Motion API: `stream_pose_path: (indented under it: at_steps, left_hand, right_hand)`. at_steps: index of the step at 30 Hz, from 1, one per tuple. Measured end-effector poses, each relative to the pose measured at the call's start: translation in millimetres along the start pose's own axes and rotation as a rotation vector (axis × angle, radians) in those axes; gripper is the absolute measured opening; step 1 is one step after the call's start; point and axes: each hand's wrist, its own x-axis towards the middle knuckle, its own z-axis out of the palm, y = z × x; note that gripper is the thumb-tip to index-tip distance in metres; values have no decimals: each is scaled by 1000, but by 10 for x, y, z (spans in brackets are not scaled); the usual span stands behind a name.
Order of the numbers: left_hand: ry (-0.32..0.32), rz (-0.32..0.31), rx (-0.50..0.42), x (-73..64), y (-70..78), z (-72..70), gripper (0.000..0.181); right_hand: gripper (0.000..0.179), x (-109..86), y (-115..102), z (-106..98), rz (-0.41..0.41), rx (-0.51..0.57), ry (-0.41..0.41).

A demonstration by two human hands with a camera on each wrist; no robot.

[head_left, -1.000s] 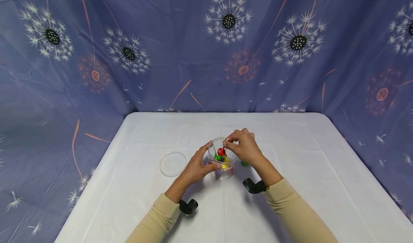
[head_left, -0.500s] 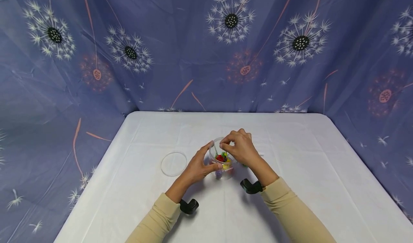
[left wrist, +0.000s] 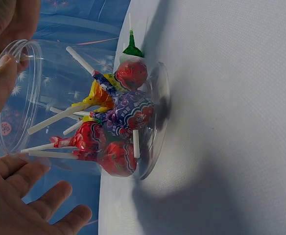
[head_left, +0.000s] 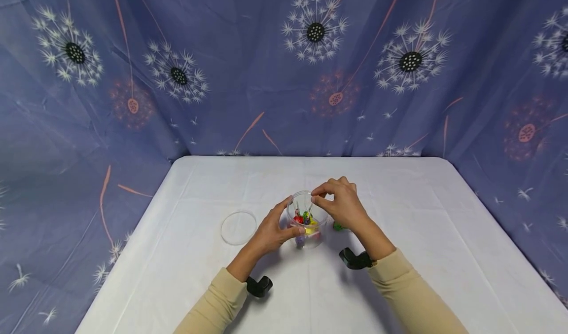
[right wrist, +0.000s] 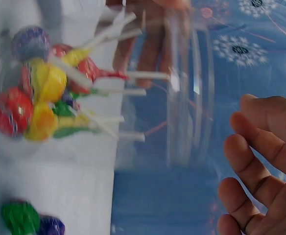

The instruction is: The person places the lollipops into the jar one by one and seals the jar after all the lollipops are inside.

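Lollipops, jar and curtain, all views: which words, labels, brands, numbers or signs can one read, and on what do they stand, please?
No text can be read with certainty.
Purple lollipop wrapper: printed marks, too small and blurred to read.
Red lollipop wrapper: printed marks, also unreadable.
Clear jar: no writing visible.
Curtain: flower pattern, no writing visible.

left sleeve (head_left: pixel 217 297): beige, cuffed | right sleeve (head_left: pixel 414 289): beige, cuffed | left wrist unit (head_left: pixel 260 286): black | right wrist unit (head_left: pixel 354 259): black
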Motion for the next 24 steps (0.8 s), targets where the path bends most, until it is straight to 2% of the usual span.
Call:
stream_pose_path:
  at_steps: [9,24]
  left_hand:
    - [4,11,3,-13,2,1,88]
    - [3,2,22,0,-5,8,89]
  right_hand:
    - [11,-161,245,-261,81,11,71]
    - [15,-455,691,-305,189,-13,63]
